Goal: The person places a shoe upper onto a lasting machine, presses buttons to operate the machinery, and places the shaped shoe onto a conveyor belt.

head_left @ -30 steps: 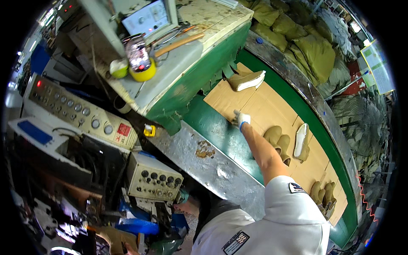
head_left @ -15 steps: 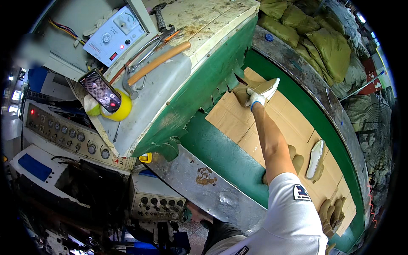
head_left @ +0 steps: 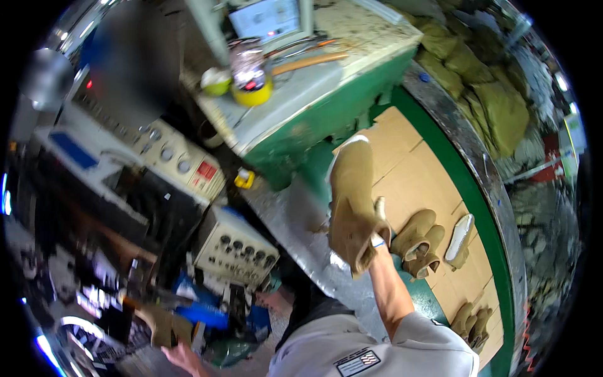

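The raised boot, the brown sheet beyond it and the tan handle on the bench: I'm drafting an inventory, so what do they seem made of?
Raised boot: probably suede or suede-like fabric; its tan upper looks matte, though blur leaves the nap unclear.
Brown sheet: most likely cardboard, matte, with straight crease lines.
Tan handle: perhaps smooth wood, from its colour; blur hides any grain.

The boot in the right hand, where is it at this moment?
In the head view, the boot is near the centre, held by the right hand, left of two tan boots.
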The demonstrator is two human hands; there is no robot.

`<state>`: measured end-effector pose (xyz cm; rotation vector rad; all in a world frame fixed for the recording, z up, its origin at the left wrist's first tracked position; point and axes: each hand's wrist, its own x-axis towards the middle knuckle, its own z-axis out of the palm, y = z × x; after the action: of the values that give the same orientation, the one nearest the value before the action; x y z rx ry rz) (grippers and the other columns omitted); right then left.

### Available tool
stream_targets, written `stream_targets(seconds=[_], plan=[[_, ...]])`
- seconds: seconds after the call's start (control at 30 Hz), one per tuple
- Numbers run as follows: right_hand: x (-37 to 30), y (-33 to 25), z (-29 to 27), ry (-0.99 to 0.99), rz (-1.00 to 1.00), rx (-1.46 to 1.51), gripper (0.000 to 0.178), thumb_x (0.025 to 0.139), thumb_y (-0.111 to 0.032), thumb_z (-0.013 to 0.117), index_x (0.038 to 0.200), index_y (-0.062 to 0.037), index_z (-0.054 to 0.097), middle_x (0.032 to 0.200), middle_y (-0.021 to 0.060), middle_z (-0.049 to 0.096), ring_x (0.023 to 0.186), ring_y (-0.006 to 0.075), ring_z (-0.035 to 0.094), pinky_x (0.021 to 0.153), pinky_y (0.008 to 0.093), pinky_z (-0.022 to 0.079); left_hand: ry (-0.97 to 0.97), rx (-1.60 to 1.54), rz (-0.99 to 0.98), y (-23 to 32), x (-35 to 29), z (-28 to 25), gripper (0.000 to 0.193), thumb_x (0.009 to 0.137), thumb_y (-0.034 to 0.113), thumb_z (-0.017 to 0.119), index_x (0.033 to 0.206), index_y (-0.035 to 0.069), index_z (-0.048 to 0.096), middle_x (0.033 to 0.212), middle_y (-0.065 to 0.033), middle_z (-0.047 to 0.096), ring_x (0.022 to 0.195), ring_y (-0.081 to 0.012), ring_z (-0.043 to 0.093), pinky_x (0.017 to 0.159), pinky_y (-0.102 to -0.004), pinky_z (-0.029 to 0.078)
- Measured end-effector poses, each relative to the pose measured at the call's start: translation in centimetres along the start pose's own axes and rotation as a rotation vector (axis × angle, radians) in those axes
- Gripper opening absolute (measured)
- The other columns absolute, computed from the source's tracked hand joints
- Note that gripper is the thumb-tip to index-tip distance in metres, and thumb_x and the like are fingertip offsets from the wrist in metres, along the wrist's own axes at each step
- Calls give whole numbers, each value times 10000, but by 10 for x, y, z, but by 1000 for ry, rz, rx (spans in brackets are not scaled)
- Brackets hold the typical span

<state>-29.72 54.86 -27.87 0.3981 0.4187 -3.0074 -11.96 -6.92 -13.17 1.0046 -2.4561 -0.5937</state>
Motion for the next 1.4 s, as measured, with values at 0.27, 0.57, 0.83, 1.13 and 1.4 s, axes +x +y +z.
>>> stream_targets(seconds=[0.27,0.57,0.83,1.13,1.4], plan=[[-69,197,140,113,621,-184,633,985,-352,700,1504,-42,513,1447,167,597,1304,293,598,1133,445,473,-53,-123,11,34,9,-28,586,858,122,766,1394,6,558,1157,-238,728,1088,-384,723,931,-427,554],[-82,352,221,-229,789,-514,567,1021,-322,671,1479,-17,533,1360,109,634,1219,199,630,1032,374,533,-513,-727,-229,-33,11,-77,685,923,175,792,1513,-28,509,1420,-201,646,1296,-273,638,1057,-386,527],[-53,453,233,-349,694,-820,633,1056,-241,632,1591,13,408,1444,129,600,1277,203,606,1072,344,508,-570,-1245,-444,-65,96,26,358,938,228,767,1228,22,726,1086,-72,762,908,-143,739,726,-304,634],[-34,507,272,-323,537,-840,555,1067,-205,622,1557,2,462,1465,91,586,1278,182,592,1071,330,499,-208,-1273,-430,-56,123,17,432,890,38,764,1298,-59,662,1156,-162,742,955,-224,751,831,-358,649],[-27,522,259,-231,465,-906,457,1065,-279,626,1404,26,609,1276,116,695,1118,182,682,967,317,547,-365,-1328,-750,-37,71,58,605,1087,503,556,1374,-25,624,1166,-114,733,955,-177,677,878,-337,557]])
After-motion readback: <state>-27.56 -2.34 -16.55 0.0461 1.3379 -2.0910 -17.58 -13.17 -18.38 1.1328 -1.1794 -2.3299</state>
